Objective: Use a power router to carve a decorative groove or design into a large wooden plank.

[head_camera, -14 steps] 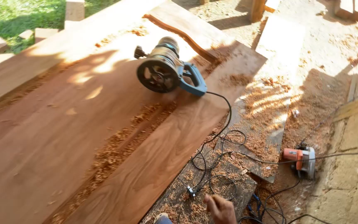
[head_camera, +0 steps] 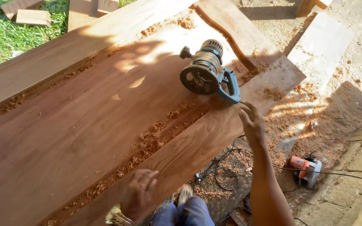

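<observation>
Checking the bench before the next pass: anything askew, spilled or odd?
The router lies tipped on its side on the wooden slab, base facing out, near the right hand. Wood shavings are strewn along the plank seam by the left hand, and cables are tangled on the ground below.

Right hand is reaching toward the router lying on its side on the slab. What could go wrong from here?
1. The router lies tipped on its side with its base facing out; the right hand, close to the blue handle, might brush the cutter end.
2. Its cord runs off the slab edge into tangled cables by the feet; a snag could drag the tool.
3. The left hand rests on loose shavings, so it may slip.
</observation>
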